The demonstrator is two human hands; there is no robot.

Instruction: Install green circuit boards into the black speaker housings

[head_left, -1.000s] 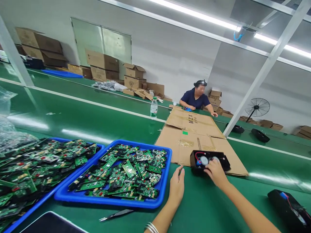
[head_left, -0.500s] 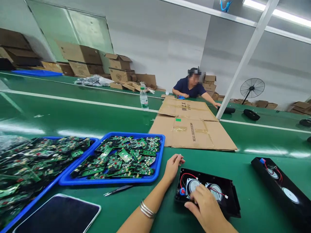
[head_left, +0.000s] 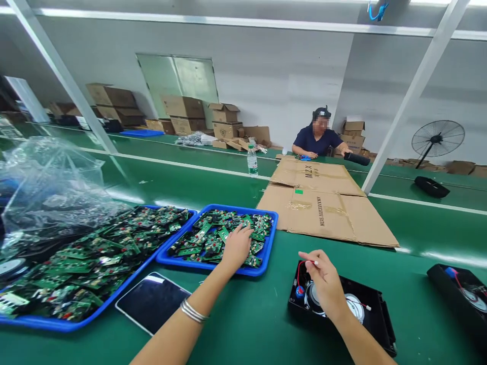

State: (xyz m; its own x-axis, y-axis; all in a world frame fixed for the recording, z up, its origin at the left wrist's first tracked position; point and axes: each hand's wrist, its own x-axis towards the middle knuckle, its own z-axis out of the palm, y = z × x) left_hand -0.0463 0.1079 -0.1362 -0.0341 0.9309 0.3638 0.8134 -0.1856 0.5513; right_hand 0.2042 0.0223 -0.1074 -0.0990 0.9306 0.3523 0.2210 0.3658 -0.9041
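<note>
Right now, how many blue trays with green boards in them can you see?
2. The first tray is beneath the left hand; the second tray is left of that one. The clear plastic may hide more.

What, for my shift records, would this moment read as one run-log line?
Left hand: over circuit boards in blue tray | Right hand: holding red wire at open black case | Contact with boards: unclear
</note>
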